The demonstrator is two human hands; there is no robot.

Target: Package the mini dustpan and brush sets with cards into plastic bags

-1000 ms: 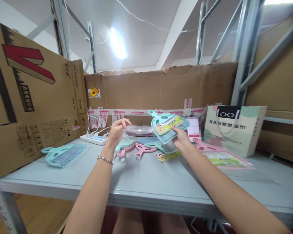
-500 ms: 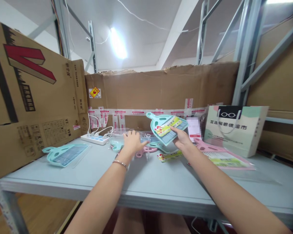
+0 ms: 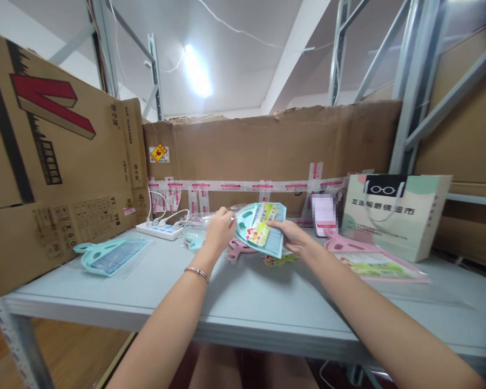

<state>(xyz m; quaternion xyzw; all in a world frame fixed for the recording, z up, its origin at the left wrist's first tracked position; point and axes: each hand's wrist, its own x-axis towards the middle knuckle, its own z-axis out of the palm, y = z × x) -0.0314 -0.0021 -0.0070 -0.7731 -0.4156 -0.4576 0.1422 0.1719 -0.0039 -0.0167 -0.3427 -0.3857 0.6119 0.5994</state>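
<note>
My right hand (image 3: 294,237) grips the lower right edge of a mint-green dustpan (image 3: 251,221), which carries a small brush with pale blue bristles and a yellow-green label card (image 3: 264,224). The pan is held tilted above the table, its handle end toward my left hand. My left hand (image 3: 221,229) is closed, with the fingertips pinched on a clear plastic bag (image 3: 243,207) just behind the pan. Beneath lie a pink dustpan (image 3: 237,251), another mint piece (image 3: 194,240) in plastic, and a loose label card (image 3: 279,259).
A bagged mint dustpan set (image 3: 111,256) lies at left, a bagged pink one (image 3: 375,259) at right. A power strip (image 3: 160,230), a phone (image 3: 323,216) and a paper bag (image 3: 397,216) stand along the back. Large cartons (image 3: 247,151) wall the table's rear and left.
My right hand has turned the mint dustpan and brought it lower and left. My left hand has gone from spread fingers to a pinch, beside the pan's handle end.
</note>
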